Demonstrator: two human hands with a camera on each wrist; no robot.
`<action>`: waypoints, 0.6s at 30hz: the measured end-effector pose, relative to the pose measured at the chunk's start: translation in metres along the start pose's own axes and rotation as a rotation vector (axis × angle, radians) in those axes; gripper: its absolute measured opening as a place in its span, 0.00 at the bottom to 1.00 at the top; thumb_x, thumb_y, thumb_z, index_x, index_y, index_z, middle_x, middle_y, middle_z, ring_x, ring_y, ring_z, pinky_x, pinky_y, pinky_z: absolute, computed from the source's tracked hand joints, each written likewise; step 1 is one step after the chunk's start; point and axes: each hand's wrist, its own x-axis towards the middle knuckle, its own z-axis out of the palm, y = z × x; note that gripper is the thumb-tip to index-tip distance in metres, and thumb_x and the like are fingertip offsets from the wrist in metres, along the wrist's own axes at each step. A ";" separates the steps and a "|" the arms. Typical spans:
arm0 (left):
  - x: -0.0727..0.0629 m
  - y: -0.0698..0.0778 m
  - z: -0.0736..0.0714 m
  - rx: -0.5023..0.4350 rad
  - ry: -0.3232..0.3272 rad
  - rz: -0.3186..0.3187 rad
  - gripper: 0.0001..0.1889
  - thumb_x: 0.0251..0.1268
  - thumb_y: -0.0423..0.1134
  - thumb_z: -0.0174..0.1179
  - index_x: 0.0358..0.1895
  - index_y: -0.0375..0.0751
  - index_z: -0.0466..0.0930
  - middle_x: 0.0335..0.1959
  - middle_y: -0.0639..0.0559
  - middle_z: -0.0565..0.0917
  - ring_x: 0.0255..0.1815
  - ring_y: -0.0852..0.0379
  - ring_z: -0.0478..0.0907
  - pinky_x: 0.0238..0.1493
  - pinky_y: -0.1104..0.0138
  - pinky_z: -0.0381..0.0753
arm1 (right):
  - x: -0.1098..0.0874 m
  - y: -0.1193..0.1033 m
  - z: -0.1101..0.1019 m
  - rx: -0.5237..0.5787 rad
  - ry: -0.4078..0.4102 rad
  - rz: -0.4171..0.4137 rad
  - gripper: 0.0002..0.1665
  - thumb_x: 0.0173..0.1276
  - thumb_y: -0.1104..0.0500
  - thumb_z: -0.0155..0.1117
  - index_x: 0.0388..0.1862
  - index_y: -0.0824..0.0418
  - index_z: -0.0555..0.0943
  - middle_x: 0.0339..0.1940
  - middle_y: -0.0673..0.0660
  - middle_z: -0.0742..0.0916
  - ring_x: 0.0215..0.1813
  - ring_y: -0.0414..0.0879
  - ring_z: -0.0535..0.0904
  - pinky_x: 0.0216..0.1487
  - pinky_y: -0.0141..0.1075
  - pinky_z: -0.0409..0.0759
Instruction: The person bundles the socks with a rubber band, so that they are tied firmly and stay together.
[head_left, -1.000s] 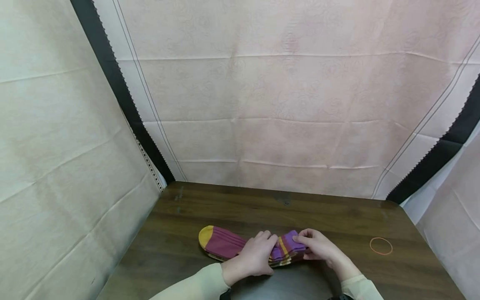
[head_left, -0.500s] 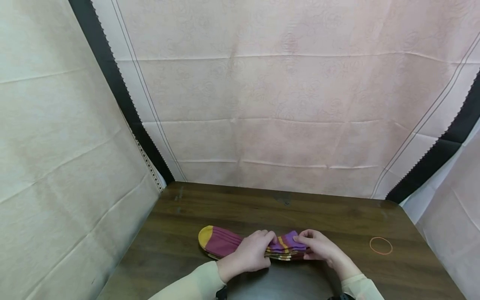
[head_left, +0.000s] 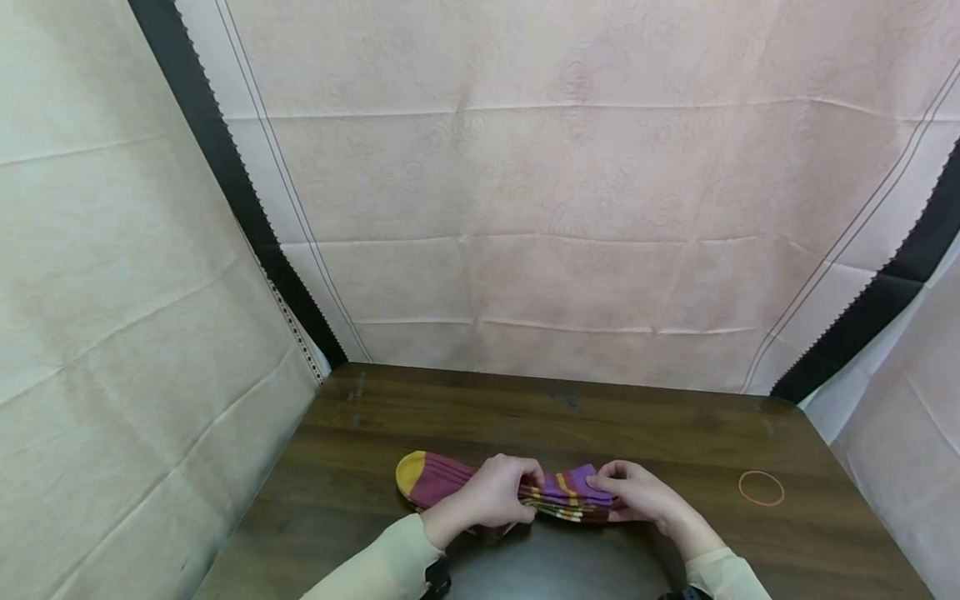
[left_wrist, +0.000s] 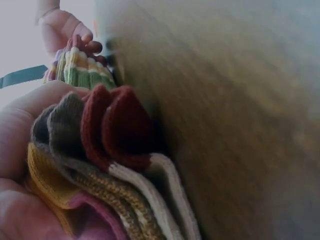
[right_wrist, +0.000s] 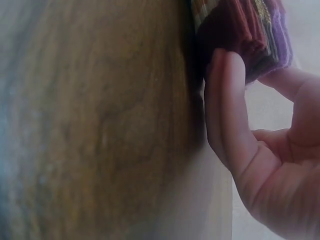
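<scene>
A stack of several striped knitted socks (head_left: 442,479) lies on the table, toes to the left and cuffs to the right. The top sock is plum with a yellow toe and a purple, yellow-striped cuff. My left hand (head_left: 487,492) grips the stack near its middle, thumb on the near side. In the left wrist view the folded heels of the socks (left_wrist: 125,125) bulge beside the palm in dark red, grey and mustard. At the cuff end my right hand (head_left: 641,500) pinches the layered cuffs (right_wrist: 245,35) between thumb and fingers.
An orange rubber band (head_left: 765,505) lies on the brown wooden table (head_left: 675,425) to the right of my right hand. Pale cloth walls (head_left: 570,250) rise behind the table and on both sides.
My left hand has slid left along the stack, from near the cuffs toward the middle, uncovering more of the striped part. My right hand stays at the cuffs.
</scene>
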 end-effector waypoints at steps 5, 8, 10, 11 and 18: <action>0.001 0.002 -0.002 0.011 -0.016 -0.016 0.17 0.54 0.37 0.80 0.44 0.56 0.84 0.34 0.71 0.80 0.32 0.68 0.74 0.39 0.71 0.76 | -0.002 -0.002 0.001 -0.026 0.007 0.002 0.21 0.79 0.51 0.68 0.52 0.67 0.74 0.43 0.61 0.85 0.37 0.47 0.86 0.35 0.36 0.87; 0.001 0.003 -0.002 0.022 -0.020 -0.019 0.17 0.54 0.37 0.80 0.44 0.56 0.85 0.34 0.71 0.80 0.30 0.68 0.72 0.37 0.71 0.75 | -0.003 -0.002 0.000 -0.048 0.007 -0.006 0.22 0.79 0.50 0.69 0.52 0.67 0.75 0.42 0.60 0.85 0.36 0.47 0.86 0.35 0.36 0.87; 0.001 0.003 -0.002 0.029 -0.018 -0.018 0.17 0.54 0.37 0.80 0.44 0.56 0.85 0.33 0.71 0.80 0.29 0.67 0.71 0.36 0.71 0.75 | -0.004 -0.002 -0.004 -0.067 0.008 -0.018 0.23 0.79 0.50 0.68 0.55 0.68 0.76 0.42 0.60 0.86 0.36 0.47 0.86 0.36 0.38 0.88; 0.001 0.002 -0.002 0.031 -0.018 -0.019 0.17 0.54 0.37 0.79 0.44 0.56 0.85 0.33 0.71 0.80 0.28 0.67 0.70 0.36 0.71 0.74 | -0.004 -0.002 -0.006 -0.077 0.011 -0.026 0.23 0.80 0.50 0.68 0.56 0.69 0.76 0.42 0.60 0.86 0.37 0.48 0.86 0.38 0.40 0.89; 0.003 -0.001 0.000 0.047 0.004 -0.037 0.15 0.55 0.41 0.79 0.44 0.58 0.85 0.34 0.71 0.80 0.31 0.67 0.73 0.37 0.71 0.75 | -0.017 0.001 -0.043 -0.201 0.162 -0.116 0.25 0.82 0.55 0.64 0.62 0.76 0.76 0.49 0.64 0.88 0.45 0.55 0.89 0.45 0.47 0.90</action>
